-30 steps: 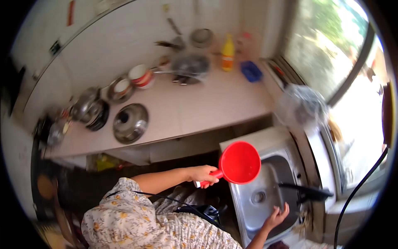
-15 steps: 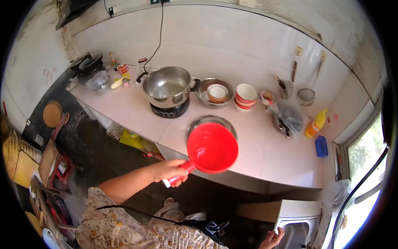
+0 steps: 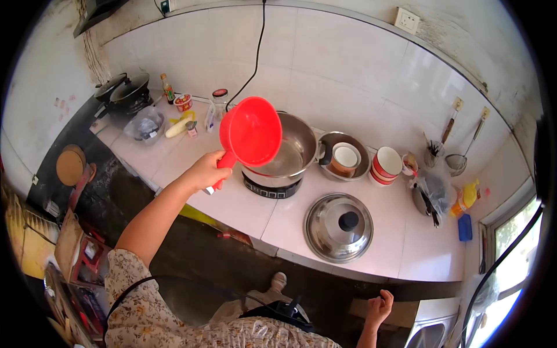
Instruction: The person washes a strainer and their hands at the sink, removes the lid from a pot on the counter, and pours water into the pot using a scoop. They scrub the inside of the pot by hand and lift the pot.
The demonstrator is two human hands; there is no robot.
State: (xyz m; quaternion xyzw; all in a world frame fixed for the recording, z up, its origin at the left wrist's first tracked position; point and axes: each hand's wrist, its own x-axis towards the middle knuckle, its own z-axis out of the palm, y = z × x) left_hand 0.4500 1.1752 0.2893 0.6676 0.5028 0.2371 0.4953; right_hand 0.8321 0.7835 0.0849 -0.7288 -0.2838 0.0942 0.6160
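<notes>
Red scoop: the red scoop point(image 3: 252, 132) is up in the air near the middle of the frame, in front of the big steel pot point(image 3: 295, 155). I cannot tell if they touch.
Left hand: the left hand point(image 3: 208, 173) has its fingers wrapped tight around the scoop's handle.
Right hand: the right hand point(image 3: 378, 308) is at the lower right, near the sink point(image 3: 430, 335). Its fingers are bent; I cannot tell if they are closed.
In the way: the scoop hides the pot's left side.
Under the pot: a black cooker point(image 3: 271, 188) on the worktop point(image 3: 400, 226).
Right of the pot: a shiny lid point(image 3: 325, 235) with a black knob, a steel basin point(image 3: 361, 166) holding small bowls point(image 3: 346, 155), then stacked red-and-white bowls point(image 3: 387, 163).
Far right: a yellow bottle point(image 3: 467, 194) just above a blue box point(image 3: 465, 228).
Upper left: black pots point(image 3: 129, 91), a plastic bag point(image 3: 143, 124) and a red-topped jar point(image 3: 220, 98).
</notes>
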